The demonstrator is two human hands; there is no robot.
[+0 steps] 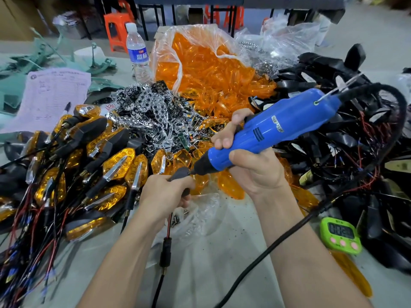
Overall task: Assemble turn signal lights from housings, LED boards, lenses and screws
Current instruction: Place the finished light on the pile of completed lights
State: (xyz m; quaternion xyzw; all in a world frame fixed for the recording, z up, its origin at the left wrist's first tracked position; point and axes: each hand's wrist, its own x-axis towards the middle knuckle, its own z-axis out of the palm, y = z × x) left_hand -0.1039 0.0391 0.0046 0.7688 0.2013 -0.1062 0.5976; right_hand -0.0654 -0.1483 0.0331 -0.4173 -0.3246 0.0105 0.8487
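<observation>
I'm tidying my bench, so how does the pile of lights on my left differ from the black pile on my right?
The left pile shows amber lenses and chrome strips fitted on black housings; the right pile is bare black housings, no lens visible. The left pile's fronts are closed; some in the right pile show open, pale insides. Both trail red and black wires.

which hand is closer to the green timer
Right. The right hand, gripping the blue screwdriver, is up and left of the green timer; the left hand, holding a black housing, is farther left.
</observation>
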